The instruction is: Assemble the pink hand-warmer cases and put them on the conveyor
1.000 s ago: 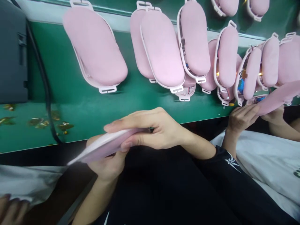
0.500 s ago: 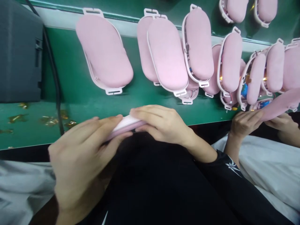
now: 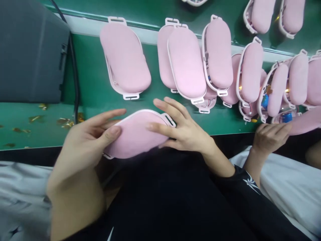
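Green worktop [image 3: 89, 67]; pale strip [image 3: 86, 27] crossing it.

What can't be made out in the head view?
- Held pink shell: head view, underside faces away from the camera.
- Left hand: head view, some fingers partly behind the shell.
- Co-worker's pink piece: head view, cut off by right edge.
- Dark box: head view, cut off by left and top edges.

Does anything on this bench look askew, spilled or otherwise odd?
Two things. Gold scraps lie scattered at the left of the bench, like stray litter. The leftmost pink cover sits skewed on its pale rim, and farther right a tilted cover exposes a blue part. The held case shows no obvious damage.
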